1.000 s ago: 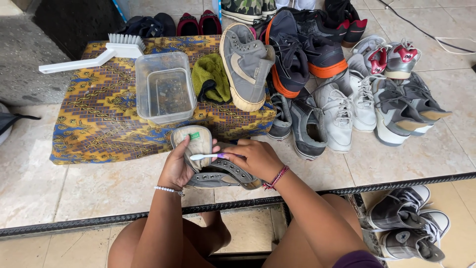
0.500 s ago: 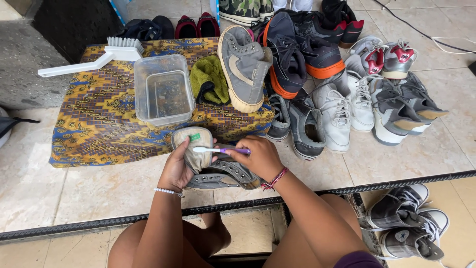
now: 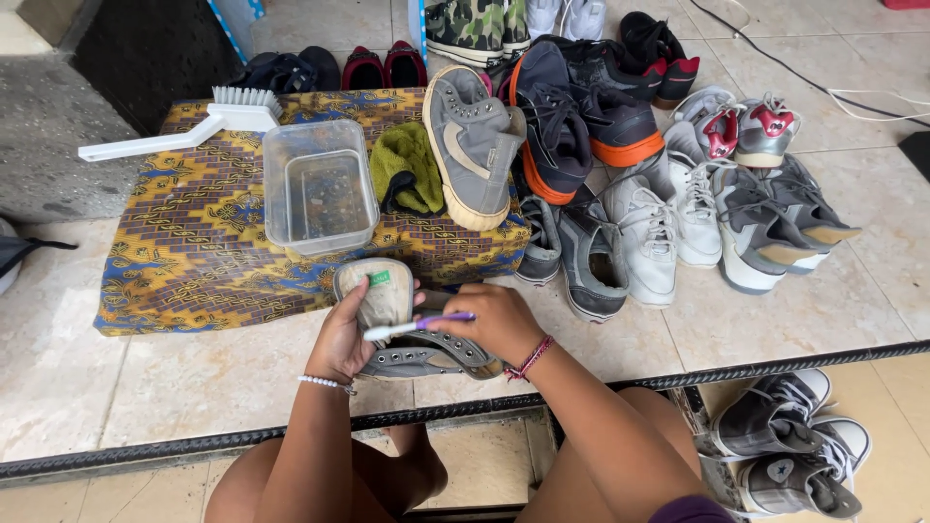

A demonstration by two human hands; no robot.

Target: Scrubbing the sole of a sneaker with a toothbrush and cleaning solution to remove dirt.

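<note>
My left hand (image 3: 341, 337) grips a grey high-top sneaker (image 3: 407, 329) by its pale rubber toe, holding it on its side at the near edge of the tiled floor. My right hand (image 3: 492, 322) holds a white and purple toothbrush (image 3: 412, 325), its head laid against the sneaker's rubber toe next to my left fingers. A clear plastic tub (image 3: 320, 189) with murky water stands just beyond on a patterned yellow and blue cloth (image 3: 194, 252).
On the cloth lie a white scrubbing brush (image 3: 194, 121), a green rag (image 3: 407, 165) and a grey sneaker sole-up (image 3: 470, 145). Several more sneakers crowd the right side (image 3: 678, 203). A grey pair (image 3: 785, 450) sits on the lower step at right. A metal-edged step (image 3: 756, 363) runs across.
The toothbrush has shifted slightly left along the sneaker's toe in a small scrubbing stroke. My left hand keeps its hold on the shoe.
</note>
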